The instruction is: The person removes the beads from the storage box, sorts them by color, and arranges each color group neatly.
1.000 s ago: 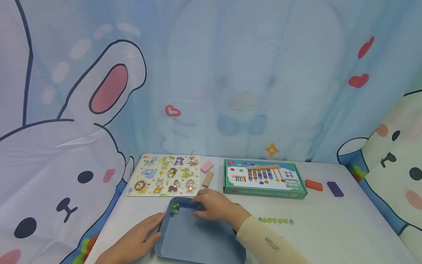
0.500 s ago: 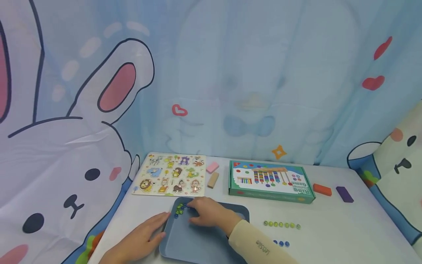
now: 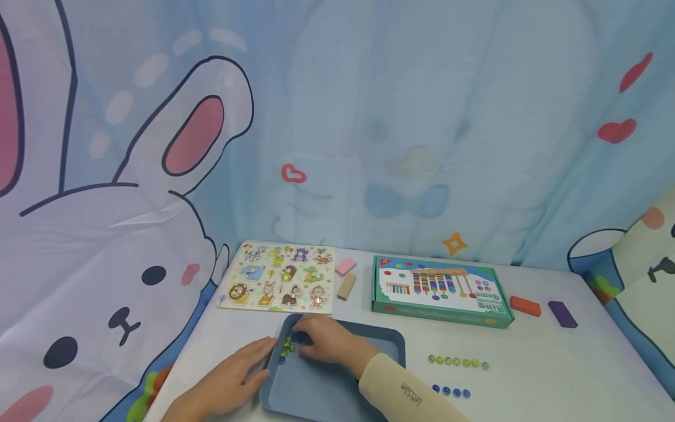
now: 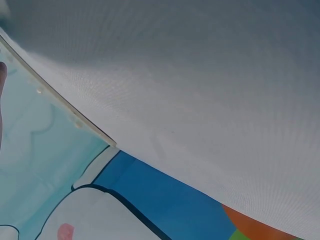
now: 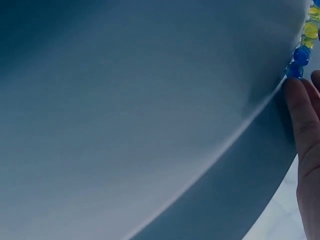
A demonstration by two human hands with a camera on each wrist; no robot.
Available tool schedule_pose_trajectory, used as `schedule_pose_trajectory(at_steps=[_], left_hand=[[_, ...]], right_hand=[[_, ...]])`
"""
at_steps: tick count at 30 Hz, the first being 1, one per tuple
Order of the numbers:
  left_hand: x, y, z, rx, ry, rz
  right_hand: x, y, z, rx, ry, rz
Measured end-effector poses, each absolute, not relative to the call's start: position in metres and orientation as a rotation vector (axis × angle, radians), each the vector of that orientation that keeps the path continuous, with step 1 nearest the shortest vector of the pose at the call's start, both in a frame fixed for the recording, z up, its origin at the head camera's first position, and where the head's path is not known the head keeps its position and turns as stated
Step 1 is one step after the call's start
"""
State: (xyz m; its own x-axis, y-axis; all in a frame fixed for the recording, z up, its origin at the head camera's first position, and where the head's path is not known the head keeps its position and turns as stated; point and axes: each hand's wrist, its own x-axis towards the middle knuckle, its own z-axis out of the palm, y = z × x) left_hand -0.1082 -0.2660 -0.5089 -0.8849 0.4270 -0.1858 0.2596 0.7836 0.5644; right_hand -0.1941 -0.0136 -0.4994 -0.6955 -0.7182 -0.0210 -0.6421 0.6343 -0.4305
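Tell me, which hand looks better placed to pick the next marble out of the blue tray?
Probably the right hand: it lies inside the tray, at the cluster of marbles in the far left corner. The left hand rests on the tray's outer left edge.

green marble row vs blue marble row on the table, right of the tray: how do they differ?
Colour: the green marble row is yellow-green, the blue marble row is deep blue.
Count: the green row is longer, about six marbles; the blue row has about four.
Place: the green row lies farther from the person, the blue row nearer, just right of the sleeve.
Shared: both are straight side-to-side lines on the white table, outside the tray, with no hand touching them.
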Motion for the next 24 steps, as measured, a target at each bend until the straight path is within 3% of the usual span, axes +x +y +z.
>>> schedule_pose_trajectory(at_steps=[24], left_hand=[[-0.107, -0.264, -0.505, 0.517, 2.677, 0.804]], right_hand=[[-0.194, -0.034, -0.505, -1.144, 2.711, -0.513]])
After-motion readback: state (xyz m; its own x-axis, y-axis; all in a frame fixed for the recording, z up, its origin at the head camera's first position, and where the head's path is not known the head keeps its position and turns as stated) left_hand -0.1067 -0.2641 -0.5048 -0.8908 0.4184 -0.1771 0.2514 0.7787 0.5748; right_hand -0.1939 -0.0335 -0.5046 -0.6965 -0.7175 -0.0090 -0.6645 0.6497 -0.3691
